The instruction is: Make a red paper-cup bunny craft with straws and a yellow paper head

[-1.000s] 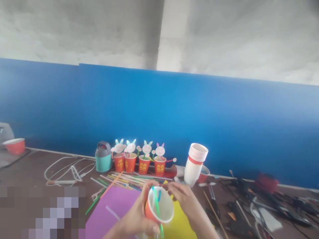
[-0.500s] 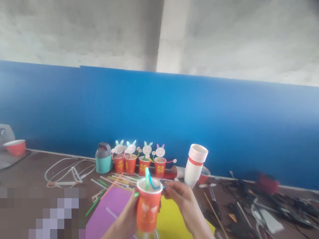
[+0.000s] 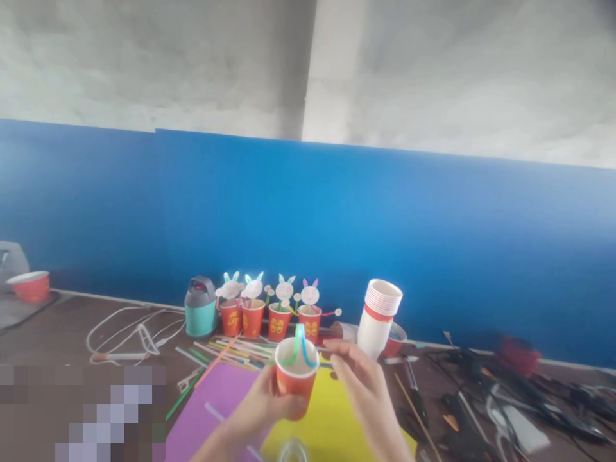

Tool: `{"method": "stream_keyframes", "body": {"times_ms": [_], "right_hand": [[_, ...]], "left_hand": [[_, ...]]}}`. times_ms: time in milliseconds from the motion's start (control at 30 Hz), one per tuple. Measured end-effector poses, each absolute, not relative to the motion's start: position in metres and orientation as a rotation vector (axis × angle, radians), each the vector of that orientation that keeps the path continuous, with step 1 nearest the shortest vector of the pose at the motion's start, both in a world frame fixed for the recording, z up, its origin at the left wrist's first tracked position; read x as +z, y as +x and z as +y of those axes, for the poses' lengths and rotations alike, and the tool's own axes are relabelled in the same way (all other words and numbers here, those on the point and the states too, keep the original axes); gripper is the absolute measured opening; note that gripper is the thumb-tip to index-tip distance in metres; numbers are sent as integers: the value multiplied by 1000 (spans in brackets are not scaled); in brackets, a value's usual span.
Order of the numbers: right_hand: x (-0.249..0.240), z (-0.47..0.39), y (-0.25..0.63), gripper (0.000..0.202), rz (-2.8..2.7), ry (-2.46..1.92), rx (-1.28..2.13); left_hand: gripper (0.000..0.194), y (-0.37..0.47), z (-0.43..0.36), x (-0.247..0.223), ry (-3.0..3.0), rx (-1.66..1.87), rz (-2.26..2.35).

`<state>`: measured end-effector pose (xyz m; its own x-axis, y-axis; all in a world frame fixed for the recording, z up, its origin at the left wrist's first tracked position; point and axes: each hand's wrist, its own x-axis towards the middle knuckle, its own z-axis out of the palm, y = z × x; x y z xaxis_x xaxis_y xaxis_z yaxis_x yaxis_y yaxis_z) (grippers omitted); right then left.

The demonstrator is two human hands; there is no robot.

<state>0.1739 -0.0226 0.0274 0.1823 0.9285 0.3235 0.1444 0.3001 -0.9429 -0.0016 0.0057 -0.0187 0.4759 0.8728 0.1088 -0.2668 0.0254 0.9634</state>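
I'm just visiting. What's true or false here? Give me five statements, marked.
1. The left hand holds a red cup. True.
2. A green straw and a blue straw rise above its rim. True.
3. The right hand is inside the red cup. False: the right hand is beside it.
4. The yellow paper lies left of the purple paper. False: the yellow paper is on its right.
5. Four cups with bunny faces stand in a row. True.

Soft, diffuse light is spreading over the blue partition (image 3: 317,212), with a pale sheen glowing toward its right end. Shadow is darkening the wall (image 3: 168,58) beside the pale pillar (image 3: 332,77); the brown worktop (image 3: 52,337) is looking dimmer. Fine detail is smearing, the far-left cup (image 3: 33,287) is appearing stretched, and coarse pixel blocks (image 3: 81,417) are covering the lower-left corner.
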Motion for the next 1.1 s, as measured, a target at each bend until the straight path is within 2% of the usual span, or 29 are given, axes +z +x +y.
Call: {"method": "stream_keyframes", "body": {"times_ms": [100,233,333,400,500,633,733,800,1100], "right_hand": [[32,-25,180,39,-1255,-1109,885],[35,-24,179,26,-1472,-1163,920],[34,-22,175,13,-1586,-1210,751],[33,-22,172,10,-1591,-1233,675],[29,-22,168,16,-1554,-1242,692],[27,-20,169,21,-1517,-1177,751],[29,-19,176,41,-1412,-1175,848],[31,-20,180,46,-1358,-1230,896],[30,-18,169,39,-1288,-1165,1007]], "left_hand": [[33,-5,2,-13,1340,833,588],[49,-3,1,-10,1430,709,492],[60,0,2,-14,1384,701,493],[58,1,3,-16,1371,690,506],[47,3,2,-18,1366,710,504],[49,4,1,-16,1306,789,508],[48,2,2,-15,1242,889,564],[53,1,2,-16,1186,972,601],[60,3,-1,-11,1161,1099,599]]}}
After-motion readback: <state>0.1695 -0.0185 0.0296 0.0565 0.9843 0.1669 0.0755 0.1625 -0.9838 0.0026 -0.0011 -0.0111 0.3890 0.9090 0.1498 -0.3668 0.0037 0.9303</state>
